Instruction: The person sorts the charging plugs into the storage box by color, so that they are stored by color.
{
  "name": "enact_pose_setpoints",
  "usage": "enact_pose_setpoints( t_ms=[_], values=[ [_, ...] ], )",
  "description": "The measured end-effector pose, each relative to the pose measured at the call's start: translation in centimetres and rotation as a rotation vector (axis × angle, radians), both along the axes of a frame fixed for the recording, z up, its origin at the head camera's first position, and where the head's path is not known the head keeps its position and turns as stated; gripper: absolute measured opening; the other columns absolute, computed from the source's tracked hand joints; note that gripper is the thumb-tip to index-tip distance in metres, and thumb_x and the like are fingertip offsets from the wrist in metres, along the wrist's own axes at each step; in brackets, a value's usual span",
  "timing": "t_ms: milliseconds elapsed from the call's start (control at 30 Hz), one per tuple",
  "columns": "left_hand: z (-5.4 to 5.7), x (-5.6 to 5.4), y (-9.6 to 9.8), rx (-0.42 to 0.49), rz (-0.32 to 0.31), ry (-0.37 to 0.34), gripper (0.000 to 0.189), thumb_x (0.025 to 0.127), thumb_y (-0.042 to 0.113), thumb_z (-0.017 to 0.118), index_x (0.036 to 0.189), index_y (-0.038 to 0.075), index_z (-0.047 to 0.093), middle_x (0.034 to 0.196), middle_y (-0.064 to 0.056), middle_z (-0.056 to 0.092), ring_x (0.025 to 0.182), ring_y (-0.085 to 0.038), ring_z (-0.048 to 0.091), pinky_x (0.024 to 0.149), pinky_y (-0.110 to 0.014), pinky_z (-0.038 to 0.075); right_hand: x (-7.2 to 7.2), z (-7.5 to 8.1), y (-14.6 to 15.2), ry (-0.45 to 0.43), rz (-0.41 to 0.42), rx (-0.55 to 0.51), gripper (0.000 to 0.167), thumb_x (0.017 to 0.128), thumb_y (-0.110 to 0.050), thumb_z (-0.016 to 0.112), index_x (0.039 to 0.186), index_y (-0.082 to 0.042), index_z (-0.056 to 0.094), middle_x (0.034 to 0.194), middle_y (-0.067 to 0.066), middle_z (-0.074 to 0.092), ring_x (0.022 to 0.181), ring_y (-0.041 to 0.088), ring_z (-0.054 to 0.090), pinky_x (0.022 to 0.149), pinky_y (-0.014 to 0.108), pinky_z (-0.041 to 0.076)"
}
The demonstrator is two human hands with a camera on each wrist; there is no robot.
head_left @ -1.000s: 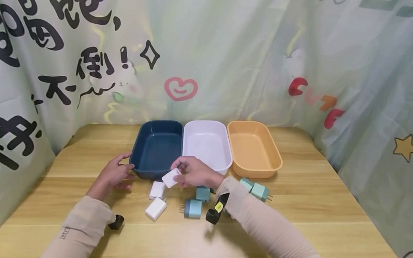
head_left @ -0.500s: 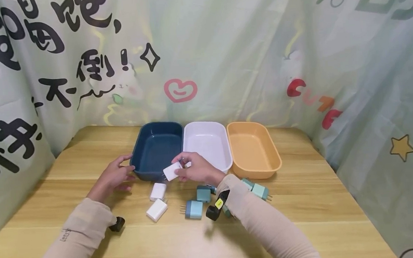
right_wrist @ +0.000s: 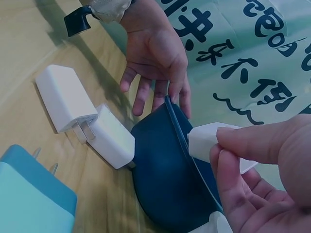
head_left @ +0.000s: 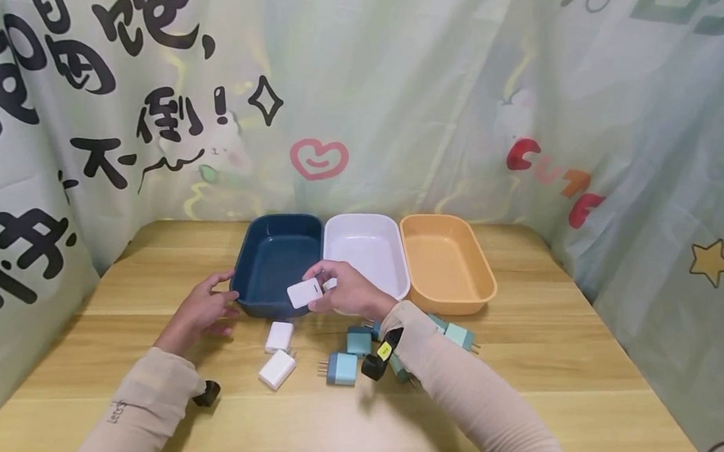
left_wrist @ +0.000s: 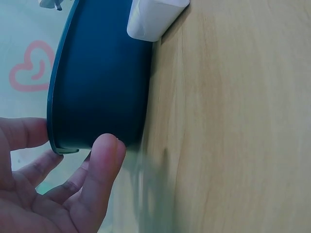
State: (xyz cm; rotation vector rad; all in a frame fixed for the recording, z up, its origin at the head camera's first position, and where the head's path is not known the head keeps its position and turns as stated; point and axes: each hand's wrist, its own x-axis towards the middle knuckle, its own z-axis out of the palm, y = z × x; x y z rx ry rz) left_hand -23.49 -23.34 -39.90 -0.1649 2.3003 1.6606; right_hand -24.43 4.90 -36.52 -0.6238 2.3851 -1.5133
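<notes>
My right hand (head_left: 350, 290) pinches a white charger plug (head_left: 304, 293) between thumb and fingers, over the near right part of the dark blue tray (head_left: 273, 222). In the right wrist view, that charger (right_wrist: 201, 141) overlaps the tray's rim. A small white patch shows between the fingers behind it. My left hand (head_left: 200, 309) is at the tray's near left corner, its fingers loosely extended. The left wrist view has the index fingertip (left_wrist: 34, 132) against the rim and the thumb beside the outer wall. Two white chargers, one farther back (head_left: 279, 337) and one nearer (head_left: 277, 370), lie before the tray.
A white tray (head_left: 361, 219) and an orange tray (head_left: 486, 289) stand in a row right of the blue one. Several blue and green chargers, among them a light blue one (head_left: 342, 369) and a mint one (head_left: 459, 335), lie near my right forearm. A printed curtain (head_left: 392, 112) hangs behind.
My right hand has lifted the white charger slightly up and away from me, turning it so a port end shows. The left hand has stayed at the blue tray's corner.
</notes>
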Motion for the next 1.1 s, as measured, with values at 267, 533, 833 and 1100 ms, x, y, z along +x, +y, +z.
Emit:
enact_pose_setpoints(
  t_ms=[267, 533, 833, 1100],
  values=[
    [0.0, 0.0, 0.2, 0.005, 0.0, 0.005, 0.06, 0.103, 0.015, 0.044, 0.156, 0.017, 0.017, 0.147, -0.029, 0.029, 0.105, -0.034, 0.056, 0.065, -0.04, 0.058, -0.5, 0.0, 0.3, -0.013, -0.03, 0.008, 0.04, 0.074, 0.002, 0.082, 0.107, -0.009, 0.064, 0.095, 0.009, 0.059, 0.088, 0.023, 0.058, 0.069, 0.028, 0.053],
    [0.3, 0.3, 0.2, -0.019, 0.001, -0.005, 0.06, 0.103, 0.014, 0.044, 0.156, 0.017, 0.016, 0.147, -0.031, 0.029, 0.107, -0.036, 0.055, 0.066, -0.042, 0.058, -1.0, 0.1, 0.3, 0.01, -0.023, 0.026, 0.039, 0.074, 0.0, 0.082, 0.108, -0.009, 0.065, 0.094, 0.006, 0.061, 0.081, 0.022, 0.061, 0.07, 0.028, 0.052],
    [0.4, 0.3, 0.6, -0.038, -0.013, 0.008, 0.06, 0.103, 0.015, 0.044, 0.156, 0.015, 0.015, 0.145, -0.033, 0.03, 0.108, -0.037, 0.055, 0.066, -0.042, 0.058, -1.1, 0.0, 0.5, 0.022, -0.068, 0.054, 0.039, 0.073, -0.002, 0.084, 0.106, -0.01, 0.065, 0.095, 0.005, 0.061, 0.086, 0.022, 0.059, 0.074, 0.029, 0.052],
    [0.2, 0.4, 0.5, -0.064, 0.008, 0.008, 0.06, 0.103, 0.015, 0.045, 0.156, 0.015, 0.017, 0.144, -0.032, 0.032, 0.107, -0.036, 0.056, 0.064, -0.041, 0.058, -1.4, 0.4, 0.8, 0.017, -0.081, 0.066, 0.04, 0.074, -0.003, 0.084, 0.108, -0.01, 0.064, 0.098, 0.007, 0.061, 0.084, 0.024, 0.06, 0.075, 0.031, 0.053]
  ],
)
